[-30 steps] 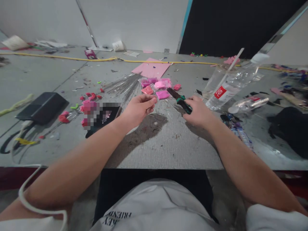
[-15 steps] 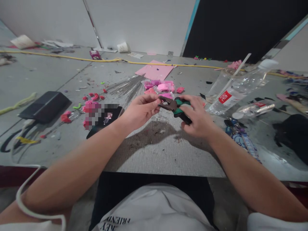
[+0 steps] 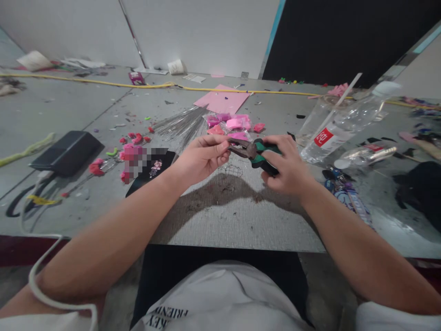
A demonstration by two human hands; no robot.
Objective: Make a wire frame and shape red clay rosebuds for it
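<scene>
Pliers (image 3: 253, 151) left of the standing bottle (image 3: 349, 123), in the right hand (image 3: 288, 161), fingers wrapped round the handles (image 3: 269, 168), the best hold; probably stiff, fairly heavy. Farther left of the bottle, left hand (image 3: 203, 158), fingers pressed together, contents too small to tell.

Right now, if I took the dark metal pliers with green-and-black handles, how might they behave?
The pliers probably feel heavy for their size, looking like thick metal up front. They may swing open or shut when moved, since the jaws stand parted. The handles likely won't slip easily, as they look coated.
</scene>
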